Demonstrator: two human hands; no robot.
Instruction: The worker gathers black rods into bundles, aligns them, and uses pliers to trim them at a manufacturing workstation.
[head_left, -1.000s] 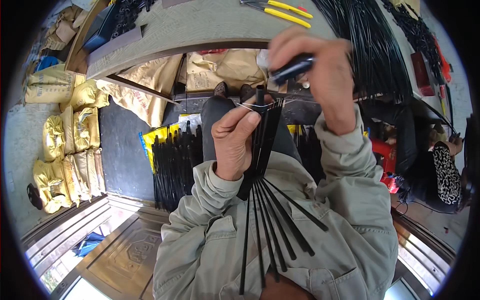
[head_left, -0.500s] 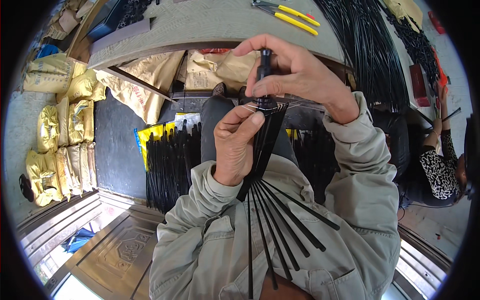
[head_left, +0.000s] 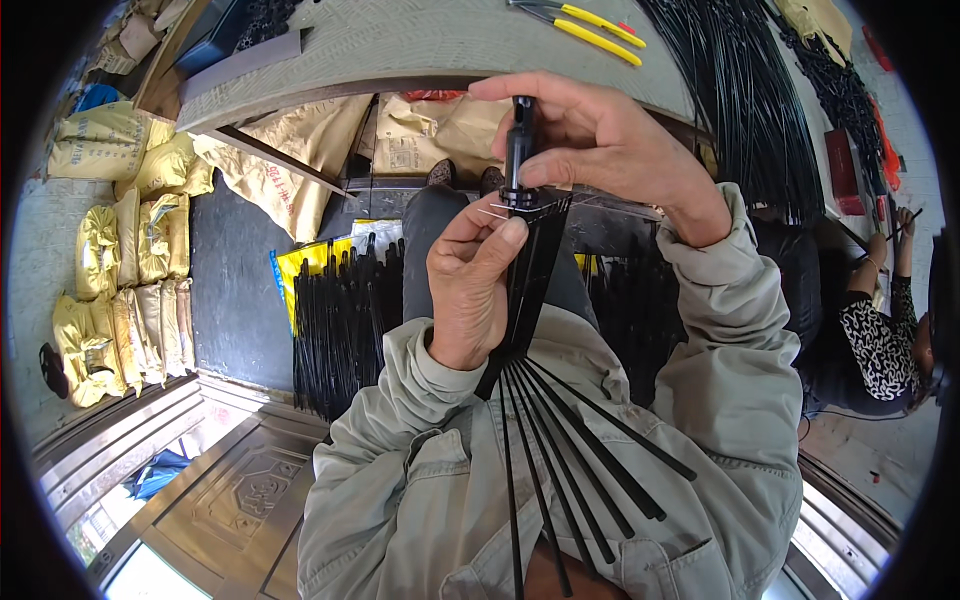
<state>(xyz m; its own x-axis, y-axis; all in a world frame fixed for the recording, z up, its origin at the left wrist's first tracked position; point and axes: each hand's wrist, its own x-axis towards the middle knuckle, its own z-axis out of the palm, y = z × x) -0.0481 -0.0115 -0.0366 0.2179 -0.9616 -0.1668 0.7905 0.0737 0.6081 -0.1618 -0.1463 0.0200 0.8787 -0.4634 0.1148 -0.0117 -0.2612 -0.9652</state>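
Note:
My left hand (head_left: 470, 280) pinches thumb and forefinger at a thin pale wire, right by the gathered ends of several black umbrella ribs (head_left: 535, 270). The ribs hang from there toward my chest, and their lower ends fan out over my jacket. Upright above the pinch stands a black umbrella runner (head_left: 519, 150), a tube with a slot near its top and a notched collar at its base. My right hand (head_left: 620, 140) grips this tube from the right, its thumb across the front and its forefinger curving over behind the top. The collar touches the wire and the nearest rib ends.
Ahead is a worktable (head_left: 400, 50) bearing yellow-handled cutters (head_left: 595, 40) and a long bundle of black rods (head_left: 745, 110). More black ribs (head_left: 345, 330) stand left of my legs. Yellow sacks (head_left: 130, 250) are stacked at far left. Another person (head_left: 875, 340) works at far right.
My right hand has shifted slightly and turned the runner, so a slot now faces me. The fanned rib ends have swung a little right and down. My left hand keeps its pinch.

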